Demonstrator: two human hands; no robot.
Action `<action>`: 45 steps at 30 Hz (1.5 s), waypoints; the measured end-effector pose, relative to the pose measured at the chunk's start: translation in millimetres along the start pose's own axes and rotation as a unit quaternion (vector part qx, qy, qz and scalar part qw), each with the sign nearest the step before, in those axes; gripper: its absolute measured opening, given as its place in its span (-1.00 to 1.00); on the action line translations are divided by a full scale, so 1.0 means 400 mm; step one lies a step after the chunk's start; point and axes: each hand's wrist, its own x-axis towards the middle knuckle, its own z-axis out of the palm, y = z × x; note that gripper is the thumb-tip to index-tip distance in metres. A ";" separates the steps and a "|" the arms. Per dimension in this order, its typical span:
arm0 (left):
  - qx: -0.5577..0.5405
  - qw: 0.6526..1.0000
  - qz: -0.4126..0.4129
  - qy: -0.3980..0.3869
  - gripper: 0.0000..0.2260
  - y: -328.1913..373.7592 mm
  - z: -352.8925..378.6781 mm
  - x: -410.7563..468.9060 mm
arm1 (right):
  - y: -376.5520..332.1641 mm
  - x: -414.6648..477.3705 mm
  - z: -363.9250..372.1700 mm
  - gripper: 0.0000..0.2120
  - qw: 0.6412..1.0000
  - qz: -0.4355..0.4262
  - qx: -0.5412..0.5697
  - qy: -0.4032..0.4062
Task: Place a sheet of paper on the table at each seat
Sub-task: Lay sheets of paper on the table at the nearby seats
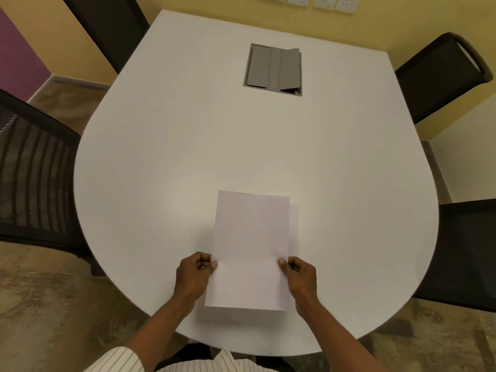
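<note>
A white sheet of paper is held over the near end of the white table. The edge of another sheet shows behind it on the right side. My left hand pinches the left edge of the paper with thumb on top. On the opposite edge, my right hand pinches it the same way. Whether the paper rests on the table or hovers just above it, I cannot tell.
A grey cable box with flap lids is set into the far middle of the table. Black chairs stand around it: far left, near left, far right, near right. Wall sockets line the far wall.
</note>
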 end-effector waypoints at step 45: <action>0.231 0.957 0.096 0.149 -0.90 0.312 -0.617 0.550 | -0.310 0.018 0.716 -0.87 0.979 0.065 0.019 -0.191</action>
